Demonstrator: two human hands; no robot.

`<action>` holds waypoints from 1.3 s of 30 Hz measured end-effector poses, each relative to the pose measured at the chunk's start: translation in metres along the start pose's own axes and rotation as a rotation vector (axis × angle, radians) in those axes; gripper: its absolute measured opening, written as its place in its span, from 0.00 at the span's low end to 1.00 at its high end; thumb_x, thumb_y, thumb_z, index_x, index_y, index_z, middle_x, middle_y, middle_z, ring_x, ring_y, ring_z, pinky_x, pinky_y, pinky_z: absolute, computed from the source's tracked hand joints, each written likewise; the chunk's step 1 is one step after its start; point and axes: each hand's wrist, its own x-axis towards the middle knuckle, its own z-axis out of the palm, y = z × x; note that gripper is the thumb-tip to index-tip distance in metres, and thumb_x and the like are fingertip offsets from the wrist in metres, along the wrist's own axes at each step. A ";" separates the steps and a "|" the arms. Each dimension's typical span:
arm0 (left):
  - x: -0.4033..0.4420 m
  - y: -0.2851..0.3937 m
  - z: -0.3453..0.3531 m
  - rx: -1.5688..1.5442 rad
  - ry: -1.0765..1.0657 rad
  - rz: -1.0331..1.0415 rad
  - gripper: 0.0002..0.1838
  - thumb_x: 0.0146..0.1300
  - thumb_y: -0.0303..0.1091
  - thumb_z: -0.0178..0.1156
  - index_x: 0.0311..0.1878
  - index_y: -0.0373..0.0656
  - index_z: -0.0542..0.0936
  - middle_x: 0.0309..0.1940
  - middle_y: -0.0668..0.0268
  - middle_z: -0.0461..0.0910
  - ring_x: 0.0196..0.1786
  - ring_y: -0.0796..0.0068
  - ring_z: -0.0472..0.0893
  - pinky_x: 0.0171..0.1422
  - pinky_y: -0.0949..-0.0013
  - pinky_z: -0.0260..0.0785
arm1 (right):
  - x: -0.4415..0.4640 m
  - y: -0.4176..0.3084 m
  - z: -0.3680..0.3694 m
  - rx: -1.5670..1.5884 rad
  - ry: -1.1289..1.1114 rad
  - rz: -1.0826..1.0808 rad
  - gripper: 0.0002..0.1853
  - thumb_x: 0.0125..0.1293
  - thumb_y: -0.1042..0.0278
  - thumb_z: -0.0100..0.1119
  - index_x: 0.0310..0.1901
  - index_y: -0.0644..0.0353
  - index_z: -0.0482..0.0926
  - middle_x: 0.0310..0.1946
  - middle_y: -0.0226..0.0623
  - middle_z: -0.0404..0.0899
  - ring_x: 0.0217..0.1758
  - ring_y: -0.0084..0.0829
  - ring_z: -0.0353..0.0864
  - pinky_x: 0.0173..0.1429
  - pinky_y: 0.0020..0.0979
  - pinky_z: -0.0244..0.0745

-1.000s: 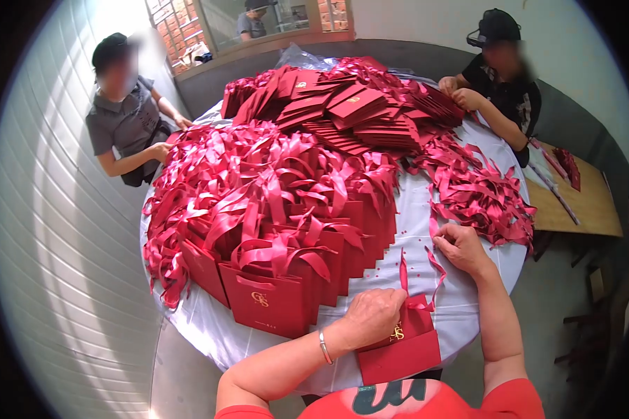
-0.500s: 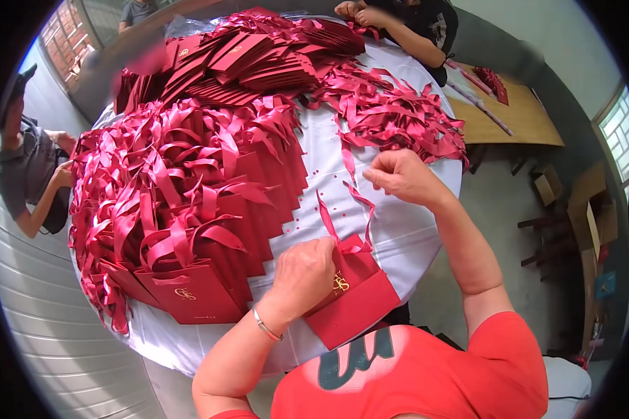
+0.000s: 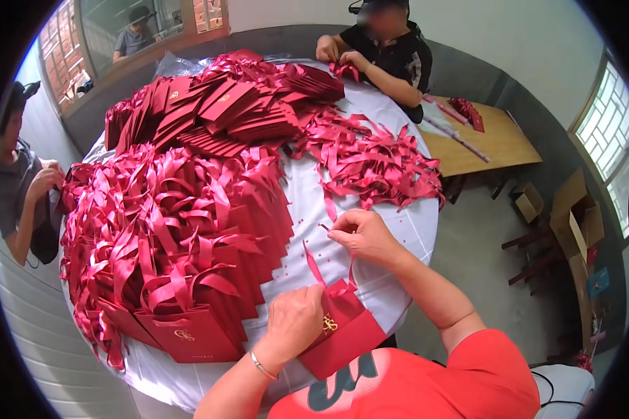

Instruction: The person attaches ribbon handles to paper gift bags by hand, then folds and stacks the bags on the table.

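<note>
my left hand [image 3: 295, 321] is curled on the left side of the red bag [image 3: 344, 343]; i cannot tell if its fingers hold anything. the bag lies flat at the near edge of the table [image 3: 418, 225]. my right hand [image 3: 358, 234] is past the bag's top edge, thumb and finger pinched on one end of the ribbon [image 3: 312, 265]. the other end sticks up loose. standing bags [image 3: 196, 339] crowd my left side. bare table shows right of my right hand, out to the rim.
</note>
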 end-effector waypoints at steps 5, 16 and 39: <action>0.003 0.003 -0.013 -0.073 -0.085 -0.094 0.07 0.60 0.25 0.58 0.41 0.40 0.80 0.30 0.53 0.82 0.34 0.49 0.83 0.38 0.51 0.75 | -0.017 -0.039 -0.024 0.753 -0.110 0.076 0.04 0.63 0.79 0.68 0.37 0.65 0.81 0.34 0.38 0.86 0.35 0.25 0.86 0.42 0.26 0.82; 0.009 -0.002 -0.031 -0.610 -0.203 -0.355 0.17 0.67 0.18 0.49 0.58 0.33 0.74 0.40 0.51 0.86 0.47 0.63 0.87 0.52 0.66 0.76 | -0.058 -0.054 -0.012 0.354 -0.248 -0.044 0.06 0.63 0.82 0.66 0.42 0.68 0.85 0.37 0.35 0.84 0.37 0.20 0.83 0.40 0.21 0.78; 0.000 -0.006 -0.079 -0.361 -0.226 -0.147 0.10 0.58 0.20 0.60 0.42 0.40 0.82 0.32 0.61 0.86 0.33 0.65 0.85 0.40 0.66 0.77 | -0.067 -0.044 0.001 0.082 -0.210 -0.343 0.07 0.57 0.84 0.69 0.37 0.65 0.82 0.32 0.34 0.80 0.30 0.21 0.76 0.31 0.22 0.71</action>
